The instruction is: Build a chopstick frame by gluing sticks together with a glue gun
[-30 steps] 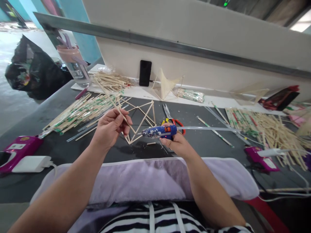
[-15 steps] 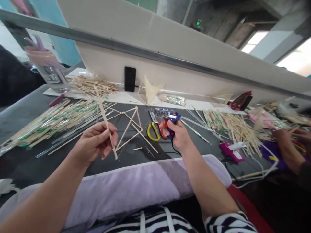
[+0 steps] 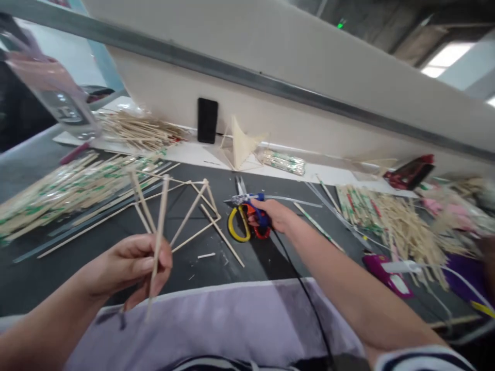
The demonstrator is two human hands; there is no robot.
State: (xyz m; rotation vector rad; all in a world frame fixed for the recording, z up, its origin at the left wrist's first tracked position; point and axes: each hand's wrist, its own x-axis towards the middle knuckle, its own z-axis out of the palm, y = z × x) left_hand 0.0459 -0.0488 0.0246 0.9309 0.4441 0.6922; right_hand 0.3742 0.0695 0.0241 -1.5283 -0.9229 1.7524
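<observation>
My left hand [image 3: 129,268] pinches a thin wooden stick [image 3: 161,226], held upright at the near left side of a stick frame [image 3: 191,208]. The frame is made of sticks joined at their ends into triangles; whether the held stick is joined to it I cannot tell. Wrapped round the handle of a blue glue gun [image 3: 263,218] is my right hand [image 3: 276,215]. The gun's nozzle points left, and its black cord runs down towards me. Scissors [image 3: 231,226] with yellow and red handles lie right by the gun, partly hidden by it. A short stick piece [image 3: 206,255] lies nearby.
Bagged sticks [image 3: 77,193] cover the left side, behind them a loose pile [image 3: 135,131] and a bottle [image 3: 71,111]. A phone [image 3: 208,121] leans on the partition beside a fabric-covered model [image 3: 242,147]. More sticks [image 3: 402,232] and a magenta device [image 3: 386,273] lie right. A lilac cushion [image 3: 232,314] lies in front.
My left hand has come lower and nearer with the stick, which stands more upright. The glue gun has dropped a little over the scissors. The view has shifted.
</observation>
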